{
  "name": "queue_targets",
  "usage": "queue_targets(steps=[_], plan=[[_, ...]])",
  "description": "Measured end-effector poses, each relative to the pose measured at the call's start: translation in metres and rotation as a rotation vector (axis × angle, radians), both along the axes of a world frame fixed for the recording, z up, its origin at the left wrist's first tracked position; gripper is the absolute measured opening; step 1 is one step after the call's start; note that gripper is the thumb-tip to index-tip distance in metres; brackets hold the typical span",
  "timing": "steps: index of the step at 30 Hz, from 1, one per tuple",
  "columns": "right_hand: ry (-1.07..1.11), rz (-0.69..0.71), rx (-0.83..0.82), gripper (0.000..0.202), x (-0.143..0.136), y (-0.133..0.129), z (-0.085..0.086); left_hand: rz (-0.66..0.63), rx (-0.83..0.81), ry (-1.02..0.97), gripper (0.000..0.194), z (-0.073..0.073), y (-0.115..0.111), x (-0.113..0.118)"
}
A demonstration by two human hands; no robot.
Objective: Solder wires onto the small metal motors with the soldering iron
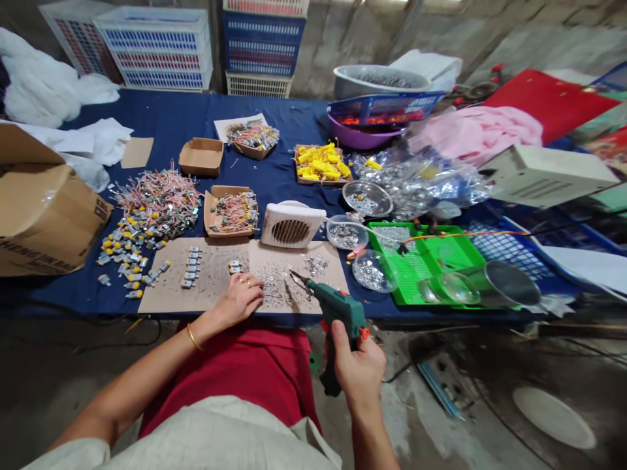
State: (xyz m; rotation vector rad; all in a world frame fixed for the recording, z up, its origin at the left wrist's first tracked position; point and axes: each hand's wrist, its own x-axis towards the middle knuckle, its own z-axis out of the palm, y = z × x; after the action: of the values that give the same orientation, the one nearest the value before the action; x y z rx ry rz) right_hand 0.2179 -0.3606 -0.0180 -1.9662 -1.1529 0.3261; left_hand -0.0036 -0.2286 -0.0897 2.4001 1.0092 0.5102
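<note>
My right hand (360, 362) grips a green soldering gun (340, 307) by its handle. The gun's thin tip points left over the cardboard sheet (171, 287). On that sheet, my left hand (241, 297) rests with its fingers curled together; whatever they hold, if anything, is hidden. Just beyond those fingers lie a couple of small motors (236, 266). A column of several motors (191, 266) stands further left. Small metal bits (274, 282) are scattered to the right of the left hand, beneath the tip. A white vented fan box (292, 225) stands behind them.
Wired motors (157, 202) are heaped at left, beside a cardboard box (49, 215). Small boxes hold wired parts (232, 212) and yellow pieces (321, 162). Bowls of metal parts (375, 271) and a green tray (406, 284) stand at right. Stacked crates (157, 49) are behind.
</note>
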Motion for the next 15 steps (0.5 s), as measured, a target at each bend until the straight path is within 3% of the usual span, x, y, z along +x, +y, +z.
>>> queue_targets(steps=[3,9,11,15], plan=[[-0.021,0.016,0.011,0.052,0.002,-0.001,0.005,0.083,-0.072,-0.071,0.014,0.002,0.007,0.002],[-0.028,0.054,0.005,0.049,0.005,-0.003,0.009,-0.106,-0.026,-0.054,0.012,0.003,0.007,0.002],[-0.025,0.070,0.008,0.049,0.004,-0.002,0.009,0.003,-0.174,-0.179,0.013,-0.001,0.009,0.009],[-0.026,0.115,0.041,0.048,0.001,0.011,0.009,0.351,-0.632,-0.434,0.023,-0.003,0.023,0.010]])
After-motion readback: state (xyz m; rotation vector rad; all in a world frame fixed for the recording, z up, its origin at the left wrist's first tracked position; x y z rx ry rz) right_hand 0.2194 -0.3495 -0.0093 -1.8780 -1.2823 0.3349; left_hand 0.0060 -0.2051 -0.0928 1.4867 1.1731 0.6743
